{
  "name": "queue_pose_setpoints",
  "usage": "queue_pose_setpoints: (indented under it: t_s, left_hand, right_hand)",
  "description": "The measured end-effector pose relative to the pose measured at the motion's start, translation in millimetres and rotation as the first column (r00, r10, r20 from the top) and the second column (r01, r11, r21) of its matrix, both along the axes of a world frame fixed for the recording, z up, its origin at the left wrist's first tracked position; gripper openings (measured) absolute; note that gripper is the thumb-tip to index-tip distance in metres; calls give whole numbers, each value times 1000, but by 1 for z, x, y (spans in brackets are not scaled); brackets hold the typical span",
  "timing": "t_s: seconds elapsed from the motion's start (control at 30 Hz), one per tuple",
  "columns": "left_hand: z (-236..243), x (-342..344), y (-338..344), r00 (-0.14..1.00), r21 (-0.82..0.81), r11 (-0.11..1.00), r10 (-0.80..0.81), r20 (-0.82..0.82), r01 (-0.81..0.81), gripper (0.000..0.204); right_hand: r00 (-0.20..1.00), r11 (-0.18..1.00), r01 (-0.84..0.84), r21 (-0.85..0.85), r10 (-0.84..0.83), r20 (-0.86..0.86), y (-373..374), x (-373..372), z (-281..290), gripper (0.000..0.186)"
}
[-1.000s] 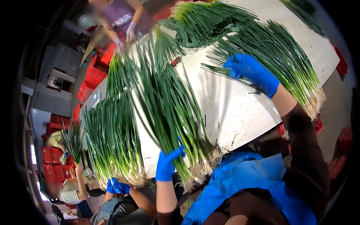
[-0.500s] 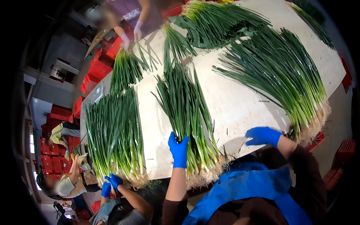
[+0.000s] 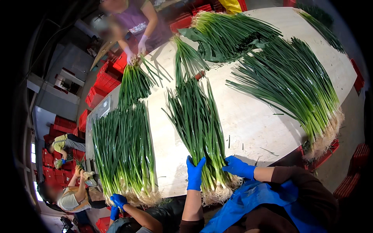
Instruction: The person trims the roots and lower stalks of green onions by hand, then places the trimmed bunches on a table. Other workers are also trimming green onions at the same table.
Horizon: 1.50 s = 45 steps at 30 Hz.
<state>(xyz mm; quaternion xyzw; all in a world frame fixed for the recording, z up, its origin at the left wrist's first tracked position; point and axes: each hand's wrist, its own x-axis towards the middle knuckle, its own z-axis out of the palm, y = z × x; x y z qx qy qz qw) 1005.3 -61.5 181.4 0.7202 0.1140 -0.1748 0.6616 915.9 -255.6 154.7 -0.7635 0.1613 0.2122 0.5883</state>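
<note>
A bunch of green onions [image 3: 198,120] lies on the pale table in front of me, dark leaves pointing away and pale roots at the near edge. My left hand [image 3: 195,173], in a blue glove, rests against the left side of the lower stalks with thumb and fingers apart. On the other side, my right hand [image 3: 239,167], also gloved in blue, touches the stalks with fingers stretched toward them. The bunch lies between both hands just above its roots. Part of the right fingers is hard to make out against the stalks.
A wide onion pile [image 3: 124,147] lies to the left, where a co-worker's blue-gloved hands [image 3: 117,204] touch the roots. Another pile [image 3: 295,85] lies right, more [image 3: 237,35] at the back. A person across the table handles onions [image 3: 134,83]. Red crates [image 3: 107,75] stand beyond the table.
My right hand has come left from over the table's near edge to the right side of the bunch. My left hand stays by the stalks. The whole view has shifted slightly.
</note>
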Motion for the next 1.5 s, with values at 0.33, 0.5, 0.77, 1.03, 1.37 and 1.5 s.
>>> queue_pose_setpoints:
  t_s: [0.33, 0.5, 0.77, 1.03, 1.37, 1.5]
  left_hand:
    - [22, 3, -1, 997, -137, 990, -40, -71, 30, 81]
    - [24, 3, 32, 992, -120, 988, -106, -71, 97, 81]
    - [35, -16, 73, 968, -170, 972, -191, -162, 163, 68]
    - [28, -35, 67, 962, -122, 962, -255, -100, 243, 62]
    - [35, -31, 61, 950, -239, 947, -259, -172, 215, 56]
    - [36, -25, 57, 922, -423, 886, -310, -232, 192, 49]
  right_hand:
    - [960, 864, 139, 484, 3, -280, 32, 11, -3, 37]
    - [970, 885, -114, 451, 198, -143, 67, 15, 20, 36]
    - [948, 896, -246, 369, 302, -102, 102, -11, -1, 44]
    - [873, 780, 48, 624, 271, -406, 51, -3, 84, 37]
    - [970, 844, 119, 524, 12, -241, 62, 14, 60, 32]
    - [978, 799, 122, 589, 5, -210, 72, 19, 43, 40]
